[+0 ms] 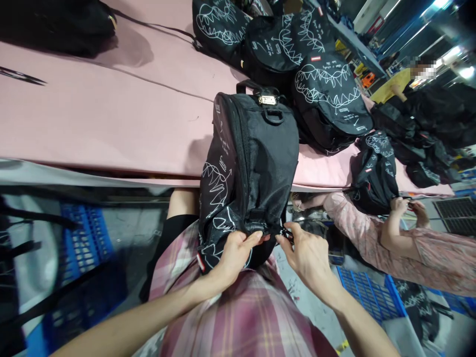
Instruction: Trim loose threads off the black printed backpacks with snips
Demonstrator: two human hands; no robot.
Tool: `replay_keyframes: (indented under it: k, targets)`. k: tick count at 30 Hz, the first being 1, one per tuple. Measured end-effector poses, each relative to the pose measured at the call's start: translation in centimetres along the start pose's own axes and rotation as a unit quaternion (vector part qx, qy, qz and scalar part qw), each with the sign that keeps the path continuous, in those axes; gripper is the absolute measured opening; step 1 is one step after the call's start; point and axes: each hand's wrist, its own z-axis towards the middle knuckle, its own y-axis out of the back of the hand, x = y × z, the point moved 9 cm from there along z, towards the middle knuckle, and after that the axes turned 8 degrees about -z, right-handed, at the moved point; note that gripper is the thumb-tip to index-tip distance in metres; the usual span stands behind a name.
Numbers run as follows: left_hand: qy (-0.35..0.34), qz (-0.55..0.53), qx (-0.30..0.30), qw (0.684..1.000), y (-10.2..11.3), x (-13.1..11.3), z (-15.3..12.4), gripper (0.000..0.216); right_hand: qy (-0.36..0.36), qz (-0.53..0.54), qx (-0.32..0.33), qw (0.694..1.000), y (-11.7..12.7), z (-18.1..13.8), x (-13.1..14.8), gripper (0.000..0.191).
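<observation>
L hand (236,253) grips near end of blk backpack (273,158), R hand (307,253) pinches small blk strap (283,230) there — bag's upright btwn lap & pink table (148,119), against edge. More blk bags (330,99) w/ white scribbles beyond — on table.

The backpack (269,158) overlaps the near edge of the worktop (148,124), left hand (236,255) and right hand (308,255) at its lower end. Other backpacks (329,101) lie beyond, to the right; crates (368,290) sit lower, left and right.
</observation>
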Motion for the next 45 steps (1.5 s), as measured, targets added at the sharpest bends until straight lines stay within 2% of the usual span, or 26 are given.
replay_keyframes:
  k: [8, 15, 23, 31, 40, 45]
  targets:
    - [0.014, -0.011, -0.019, 1.000, 0.1, 0.2, 0.0, 0.040, 0.030, -0.082, 0.031, 0.996, 0.9, 1.1, 1.7, 0.025]
    - [0.012, -0.010, -0.010, 1.000, 0.2, 0.6, 0.2, 0.039, 0.047, -0.074, 0.053, 0.995, 1.5, 2.0, 2.2, 0.024]
    - [0.005, 0.004, -0.015, 1.000, 0.4, 0.3, 0.1, 0.041, 0.023, -0.038, 0.034, 0.998, 1.5, 2.0, 0.4, 0.021]
    - [-0.013, 0.010, -0.017, 1.000, 0.4, 0.2, 0.2, 0.041, 0.053, -0.078, 0.060, 0.994, 1.9, 2.4, 1.3, 0.021]
    - [-0.021, 0.013, -0.015, 1.000, 0.3, -0.5, 0.1, 0.040, 0.062, -0.016, 0.052, 0.997, 1.4, 2.4, 0.4, 0.019]
    - [-0.016, 0.013, -0.013, 1.000, 0.4, -0.3, 0.1, 0.042, 0.056, -0.033, 0.054, 0.996, 1.4, 2.5, 0.9, 0.021]
